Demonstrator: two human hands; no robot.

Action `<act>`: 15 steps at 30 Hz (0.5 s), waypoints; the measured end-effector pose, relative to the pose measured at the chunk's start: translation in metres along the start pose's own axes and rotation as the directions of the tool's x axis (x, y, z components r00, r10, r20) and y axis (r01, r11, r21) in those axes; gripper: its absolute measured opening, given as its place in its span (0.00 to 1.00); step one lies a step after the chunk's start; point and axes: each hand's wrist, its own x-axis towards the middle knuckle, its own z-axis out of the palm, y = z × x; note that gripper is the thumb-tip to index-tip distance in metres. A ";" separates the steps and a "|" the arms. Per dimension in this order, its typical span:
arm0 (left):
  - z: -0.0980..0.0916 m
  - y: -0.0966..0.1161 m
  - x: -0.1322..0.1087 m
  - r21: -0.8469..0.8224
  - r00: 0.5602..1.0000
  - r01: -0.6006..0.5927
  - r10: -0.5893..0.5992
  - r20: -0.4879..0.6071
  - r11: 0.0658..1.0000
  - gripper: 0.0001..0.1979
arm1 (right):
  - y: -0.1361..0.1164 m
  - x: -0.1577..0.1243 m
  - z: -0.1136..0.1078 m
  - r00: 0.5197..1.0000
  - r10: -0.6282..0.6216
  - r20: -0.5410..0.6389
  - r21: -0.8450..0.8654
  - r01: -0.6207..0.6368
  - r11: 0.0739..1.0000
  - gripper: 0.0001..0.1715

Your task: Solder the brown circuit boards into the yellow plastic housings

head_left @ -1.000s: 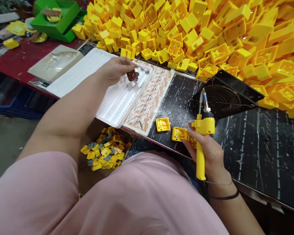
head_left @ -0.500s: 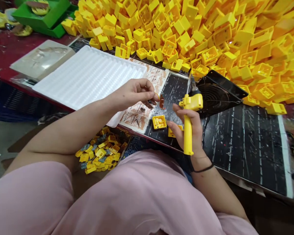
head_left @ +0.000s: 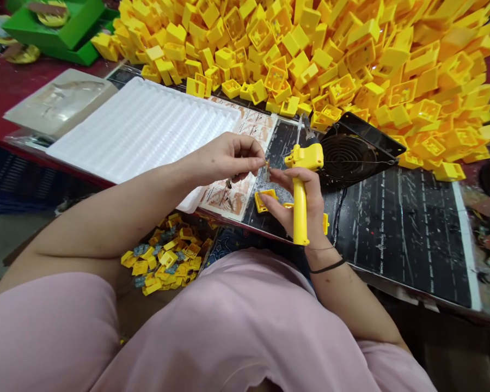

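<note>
My left hand point(head_left: 239, 158) is closed in a pinch over the black mat, with what looks like a thin orange wire point(head_left: 267, 163) at its fingertips. A small dark part point(head_left: 228, 183) shows below those fingers. In my right hand point(head_left: 306, 201) is a yellow pistol-shaped soldering gun point(head_left: 300, 201), its metal tip pointing up and away. The thumb and forefinger of that hand reach towards the left fingertips; whether they touch the wire I cannot tell. Under the right thumb lies a small open yellow housing point(head_left: 264, 199), and another is mostly hidden behind the hand.
A large heap of yellow housings point(head_left: 277, 76) covers the back of the bench. A black fan point(head_left: 347, 155) leans beside the gun. On the left are a white ribbed foam tray point(head_left: 147, 125) and green bins point(head_left: 57, 27). A box of yellow parts point(head_left: 167, 258) sits below the bench edge.
My right hand has moved left with the soldering gun, bringing its fingers close to my left fingertips. The thumb now covers part of the near yellow housing. The whole view has shifted slightly.
</note>
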 end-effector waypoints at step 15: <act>-0.061 -0.022 -0.006 0.827 0.923 -0.080 0.355 -0.149 0.556 0.15 | -0.015 0.015 -0.035 0.979 -0.189 -0.076 -0.344 0.152 0.927 0.19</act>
